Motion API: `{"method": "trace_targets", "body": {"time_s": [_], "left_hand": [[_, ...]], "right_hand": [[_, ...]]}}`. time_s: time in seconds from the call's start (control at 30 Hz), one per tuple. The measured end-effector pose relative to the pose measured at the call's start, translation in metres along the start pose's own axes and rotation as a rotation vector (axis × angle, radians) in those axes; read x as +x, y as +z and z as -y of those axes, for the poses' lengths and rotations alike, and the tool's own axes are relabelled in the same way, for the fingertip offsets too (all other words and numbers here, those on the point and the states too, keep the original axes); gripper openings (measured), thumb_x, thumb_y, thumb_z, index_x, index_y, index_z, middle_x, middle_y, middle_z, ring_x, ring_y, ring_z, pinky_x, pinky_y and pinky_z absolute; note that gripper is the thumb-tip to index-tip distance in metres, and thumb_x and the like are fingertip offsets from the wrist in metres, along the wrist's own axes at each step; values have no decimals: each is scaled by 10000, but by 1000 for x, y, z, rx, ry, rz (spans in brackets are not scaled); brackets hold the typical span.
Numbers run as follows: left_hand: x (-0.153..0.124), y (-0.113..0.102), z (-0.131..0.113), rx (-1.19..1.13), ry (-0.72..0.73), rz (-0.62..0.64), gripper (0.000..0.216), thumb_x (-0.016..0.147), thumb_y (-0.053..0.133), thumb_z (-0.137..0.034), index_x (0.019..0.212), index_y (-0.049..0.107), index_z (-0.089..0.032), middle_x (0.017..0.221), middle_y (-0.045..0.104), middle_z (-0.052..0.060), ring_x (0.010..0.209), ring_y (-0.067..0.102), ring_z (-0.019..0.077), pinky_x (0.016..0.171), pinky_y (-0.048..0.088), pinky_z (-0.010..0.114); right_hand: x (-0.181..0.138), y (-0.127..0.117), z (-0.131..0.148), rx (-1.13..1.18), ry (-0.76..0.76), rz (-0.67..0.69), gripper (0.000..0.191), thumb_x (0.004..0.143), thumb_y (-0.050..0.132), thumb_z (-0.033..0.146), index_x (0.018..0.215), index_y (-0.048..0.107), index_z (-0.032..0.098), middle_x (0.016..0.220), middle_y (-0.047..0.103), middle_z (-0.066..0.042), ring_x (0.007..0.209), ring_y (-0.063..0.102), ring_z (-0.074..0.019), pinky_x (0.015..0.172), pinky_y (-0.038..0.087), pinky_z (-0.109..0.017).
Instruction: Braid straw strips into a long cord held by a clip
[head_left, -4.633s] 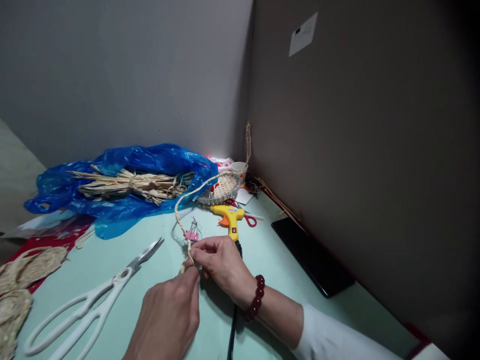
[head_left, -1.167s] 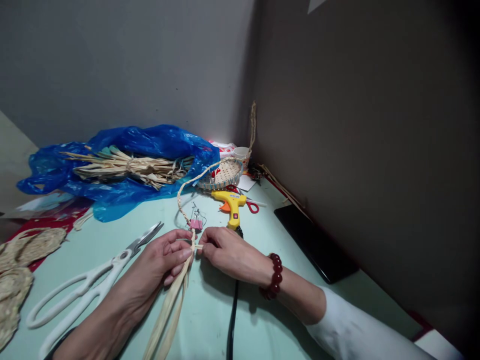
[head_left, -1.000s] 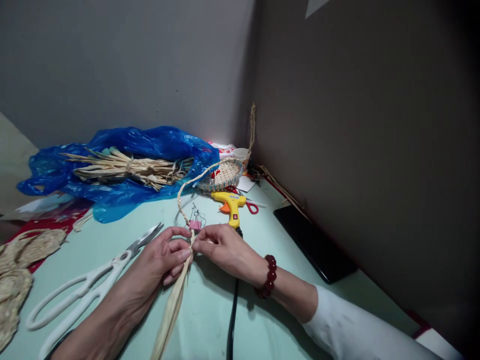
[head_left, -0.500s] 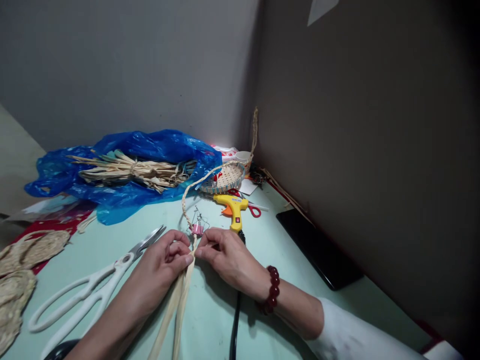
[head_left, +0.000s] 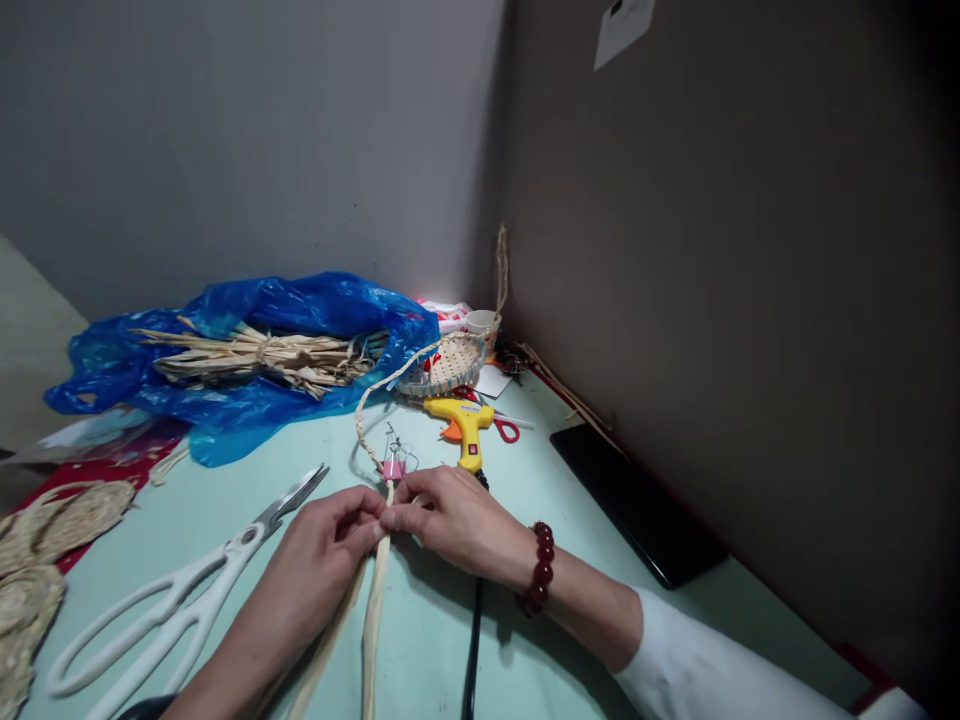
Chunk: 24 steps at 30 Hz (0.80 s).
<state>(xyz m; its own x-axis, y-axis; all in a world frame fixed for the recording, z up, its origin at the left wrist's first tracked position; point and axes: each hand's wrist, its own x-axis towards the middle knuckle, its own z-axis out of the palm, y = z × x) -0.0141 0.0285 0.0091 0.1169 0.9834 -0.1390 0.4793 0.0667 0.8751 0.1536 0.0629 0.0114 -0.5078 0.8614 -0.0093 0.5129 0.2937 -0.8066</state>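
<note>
Pale flat fibre strands [head_left: 374, 620] run toward me across the table, with a braided cord [head_left: 367, 400] curving away on the far side of a pink binder clip [head_left: 394, 470]. Just below the clip, my left hand [head_left: 337, 535] pinches the strands between thumb and fingertips. My right hand [head_left: 450, 515], a dark red bead bracelet at its wrist, pinches them from the other side, its fingertips meeting those of the left. The exact crossing of the strands is hidden by my fingers. White-handled scissors [head_left: 217, 570] lie beside my left forearm.
A yellow glue gun [head_left: 471, 425] with a black cable lies beyond my right hand. Behind are red-handled scissors [head_left: 508, 430], a woven basket [head_left: 454, 365] and a dried fibre bundle [head_left: 262, 355] on a blue plastic bag [head_left: 315, 295]. A black tablet-like slab [head_left: 637, 505] lies right; woven pieces [head_left: 82, 515] left.
Both hands have drawn closer together, and my right fingertips now meet the left ones at the strands. One strand hangs straighter and apart from the other. The view has shifted slightly.
</note>
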Motion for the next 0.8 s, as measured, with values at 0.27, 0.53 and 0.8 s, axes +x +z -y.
{"method": "trace_targets", "body": {"time_s": [0.27, 0.53, 0.8], "left_hand": [[-5, 3, -8, 284, 55, -128, 146, 815, 543, -318, 712, 609, -236, 621, 627, -19, 617, 543, 207, 581, 346, 263], [-5, -5, -11, 346, 34, -103, 281, 827, 525, -394, 617, 582, -217, 596, 607, -6, 633, 545, 209, 620, 339, 284], [-11, 4, -4, -291, -222, -16, 329, 764, 615, -459, 574, 562, -196, 592, 527, -21, 597, 447, 157, 583, 305, 255]], "right_hand": [[-2, 9, 0, 104, -28, -132, 169, 773, 589, 183, 610, 632, 167, 551, 580, 22, 548, 464, -99, 554, 294, -220], [-5, 11, 2, 98, -28, -207, 151, 742, 574, 186, 596, 599, 155, 503, 455, 44, 512, 399, -82, 522, 266, -210], [-6, 8, 3, 184, -19, -198, 160, 749, 565, 151, 614, 652, 149, 515, 501, 33, 520, 409, -87, 519, 283, -212]]}}
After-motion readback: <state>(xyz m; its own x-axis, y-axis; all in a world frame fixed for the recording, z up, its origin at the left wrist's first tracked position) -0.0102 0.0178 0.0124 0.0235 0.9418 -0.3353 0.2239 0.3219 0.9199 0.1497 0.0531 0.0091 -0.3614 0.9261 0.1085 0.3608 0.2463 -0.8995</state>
